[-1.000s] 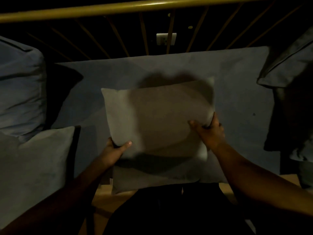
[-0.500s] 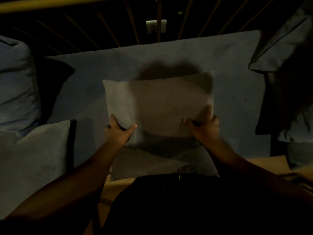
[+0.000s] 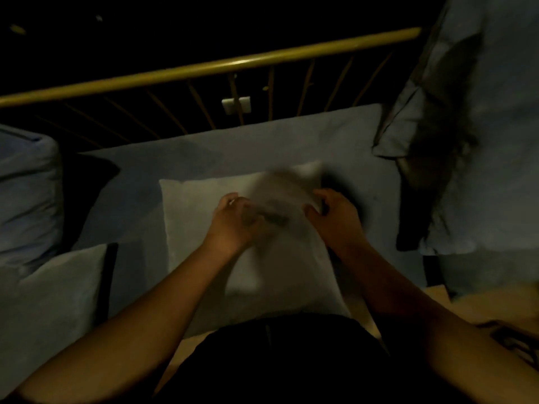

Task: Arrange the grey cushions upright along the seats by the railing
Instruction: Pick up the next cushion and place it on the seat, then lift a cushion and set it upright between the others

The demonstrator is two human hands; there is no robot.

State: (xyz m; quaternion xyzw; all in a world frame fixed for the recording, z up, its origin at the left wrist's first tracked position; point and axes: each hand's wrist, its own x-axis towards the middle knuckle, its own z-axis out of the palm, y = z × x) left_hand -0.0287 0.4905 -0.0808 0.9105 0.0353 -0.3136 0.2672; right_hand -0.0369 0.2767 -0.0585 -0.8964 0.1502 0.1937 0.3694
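A square grey cushion (image 3: 198,237) lies on the blue seat (image 3: 262,147) in front of the railing (image 3: 221,65), its lower edge toward me. My left hand (image 3: 233,223) presses into its upper middle with the fingers curled into the fabric. My right hand (image 3: 335,217) grips the upper right corner. The fabric between my hands is blurred and bunched. A second grey cushion (image 3: 52,301) stands at the lower left.
A large blue cushion (image 3: 26,185) sits at the left and another (image 3: 481,141) leans at the right. A white wall plate (image 3: 235,104) shows behind the railing's bars. A wooden edge (image 3: 437,295) runs along the seat front. The scene is dim.
The cushion, held up facing me before, has come down onto the seat. Both hands moved from its lower sides to its upper part, closer together. My view tilted up, showing the top rail.
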